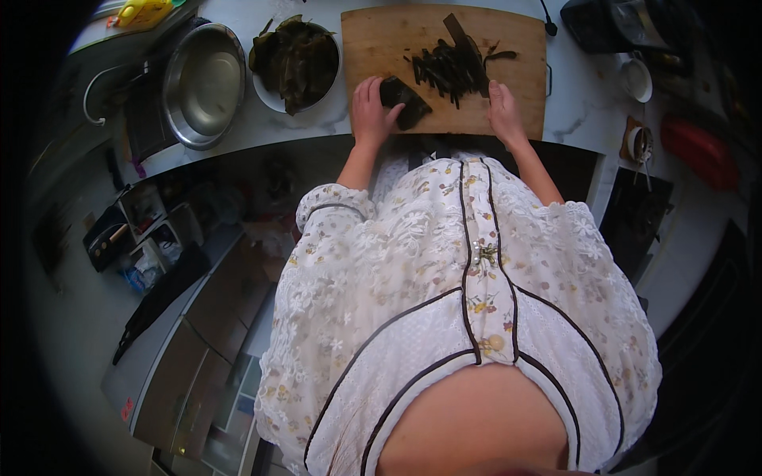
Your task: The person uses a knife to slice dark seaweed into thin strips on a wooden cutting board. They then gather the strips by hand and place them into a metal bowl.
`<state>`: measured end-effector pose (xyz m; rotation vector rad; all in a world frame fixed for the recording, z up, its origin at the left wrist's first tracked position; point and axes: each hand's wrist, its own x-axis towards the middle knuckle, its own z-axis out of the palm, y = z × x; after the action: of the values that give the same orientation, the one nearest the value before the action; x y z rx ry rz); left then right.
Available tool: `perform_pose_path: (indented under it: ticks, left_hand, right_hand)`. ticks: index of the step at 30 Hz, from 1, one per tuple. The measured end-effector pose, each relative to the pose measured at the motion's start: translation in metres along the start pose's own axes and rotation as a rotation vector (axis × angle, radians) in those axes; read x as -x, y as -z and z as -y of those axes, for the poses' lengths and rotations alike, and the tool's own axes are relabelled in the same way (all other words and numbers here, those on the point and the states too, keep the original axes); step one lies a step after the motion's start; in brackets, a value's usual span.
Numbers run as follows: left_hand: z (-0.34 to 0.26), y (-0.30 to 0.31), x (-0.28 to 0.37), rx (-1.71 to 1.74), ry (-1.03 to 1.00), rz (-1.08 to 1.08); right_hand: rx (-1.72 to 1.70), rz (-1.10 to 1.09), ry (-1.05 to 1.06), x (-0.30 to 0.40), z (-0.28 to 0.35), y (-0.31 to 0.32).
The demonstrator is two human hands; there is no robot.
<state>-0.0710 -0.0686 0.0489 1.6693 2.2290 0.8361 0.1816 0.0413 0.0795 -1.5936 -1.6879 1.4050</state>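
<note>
My left hand (370,110) rests at the left of a wooden cutting board (381,35), its fingers and thumb against a folded stack of dark leafy sheets that look like kelp (407,102). My right hand (505,113) grips what looks like a kitchen knife (464,44), its dark blade pointing away and slanting left over the board. Beside the blade lies a heap of cut dark strips (440,68), partly covered by it. A narrow dark scrap (501,56) lies to the right of the blade.
Left of the board, a white bowl (262,95) holds more dark sheets. Farther left stands a metal basin (172,89) containing liquid, near a faucet (89,98). A small white cup (637,80) and a black appliance (613,24) are at the right. The marble-patterned counter's front edge (238,147) runs before me.
</note>
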Motion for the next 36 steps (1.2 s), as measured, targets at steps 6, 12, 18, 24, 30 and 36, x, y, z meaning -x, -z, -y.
perform_pose_path:
  ticks: [6, 12, 18, 24, 30, 36]
  left_hand:
    - [0.019, -0.012, -0.029, -0.101, 0.222, 0.297]
    - [0.013, 0.030, -0.062, 0.381, 0.587, 0.519]
    - [0.000, 0.067, -0.079, 0.713, 0.604, 0.507]
    - [-0.003, 0.065, -0.074, 0.055, 0.013, 0.037]
    - [-0.020, 0.018, -0.015, -0.150, 0.018, 0.325]
    - [-0.012, 0.000, 0.000, -0.071, 0.170, 0.332]
  right_hand:
    - [-0.083, -0.003, -0.080, 0.008, 0.004, 0.009]
    - [-0.082, -0.027, -0.069, 0.017, -0.004, 0.015]
    - [-0.125, -0.034, -0.090, 0.016, -0.030, 0.011]
    - [-0.144, -0.050, -0.103, 0.017, -0.026, 0.011]
    - [-0.106, -0.067, -0.084, 0.020, -0.031, 0.014]
    - [0.080, -0.046, -0.041, 0.027, -0.017, 0.029]
